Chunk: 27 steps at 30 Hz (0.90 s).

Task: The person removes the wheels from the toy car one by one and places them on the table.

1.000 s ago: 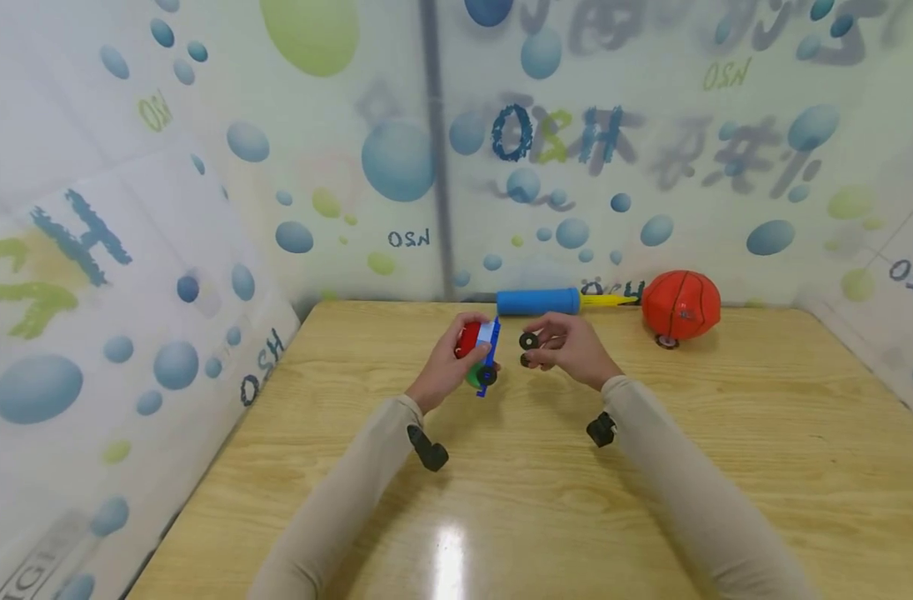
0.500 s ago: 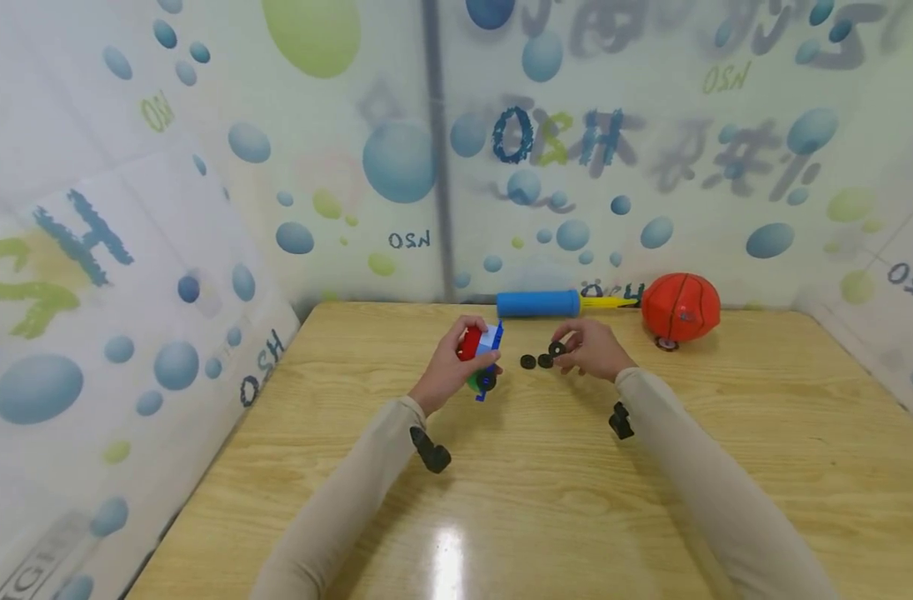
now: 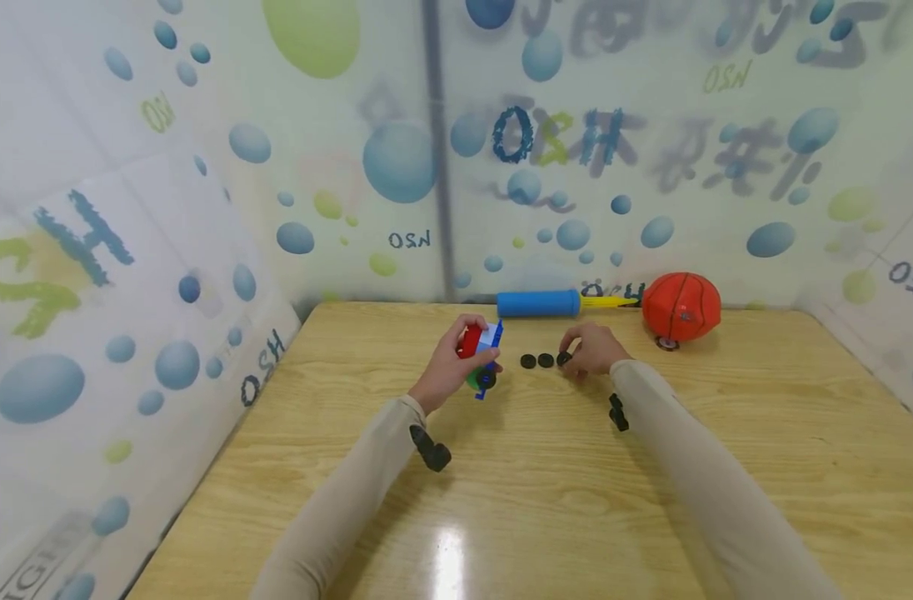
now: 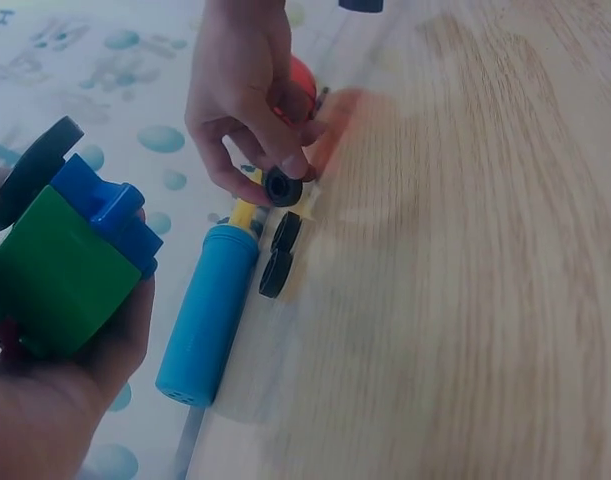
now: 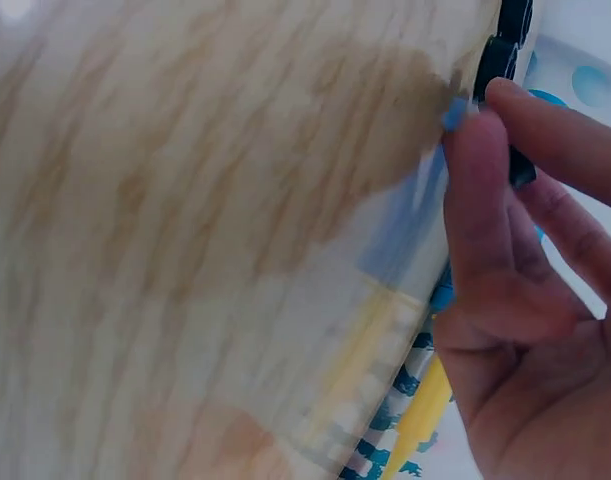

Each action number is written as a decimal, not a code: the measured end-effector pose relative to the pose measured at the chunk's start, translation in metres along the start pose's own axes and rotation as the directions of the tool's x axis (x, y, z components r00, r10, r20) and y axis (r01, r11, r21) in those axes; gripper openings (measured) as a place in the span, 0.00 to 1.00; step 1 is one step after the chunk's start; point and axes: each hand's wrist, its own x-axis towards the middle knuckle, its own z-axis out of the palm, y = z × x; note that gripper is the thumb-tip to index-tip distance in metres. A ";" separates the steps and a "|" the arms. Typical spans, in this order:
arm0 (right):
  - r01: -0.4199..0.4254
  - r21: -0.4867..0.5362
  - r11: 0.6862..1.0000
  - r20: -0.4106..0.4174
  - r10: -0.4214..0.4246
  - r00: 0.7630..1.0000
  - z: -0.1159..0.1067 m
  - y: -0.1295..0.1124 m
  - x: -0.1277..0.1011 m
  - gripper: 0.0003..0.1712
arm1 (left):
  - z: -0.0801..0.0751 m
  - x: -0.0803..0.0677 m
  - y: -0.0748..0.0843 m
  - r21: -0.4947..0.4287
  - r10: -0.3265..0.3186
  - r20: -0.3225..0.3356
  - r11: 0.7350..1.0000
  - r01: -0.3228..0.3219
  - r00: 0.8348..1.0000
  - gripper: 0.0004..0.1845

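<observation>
My left hand grips a toy block car in red, white, blue and green, held tilted above the table. One black wheel shows on its blue base; in the left wrist view its green block faces the camera. To the right, my right hand pinches a small black toy wheel between thumb and fingers, close over the tabletop. Beside it two more black wheels, a left one and a middle one, lie flat in a row. Fingers partly hide the pinched wheel in the right wrist view.
A blue hand pump with a yellow nozzle lies along the table's back edge. Right of it stands a red balloon-like ball with black lines, a small wheel under it. Bubble-printed walls enclose the wooden table.
My right hand has moved right, away from the car, and down to the table. Two wheels now lie on the table, and the third is lowered beside them. The left hand barely moved.
</observation>
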 end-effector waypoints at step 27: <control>-0.049 -0.077 0.996 -0.039 0.046 0.998 0.002 0.004 0.003 0.24 | 0.007 0.004 0.001 -0.034 -0.017 0.013 0.999 0.017 1.000 0.18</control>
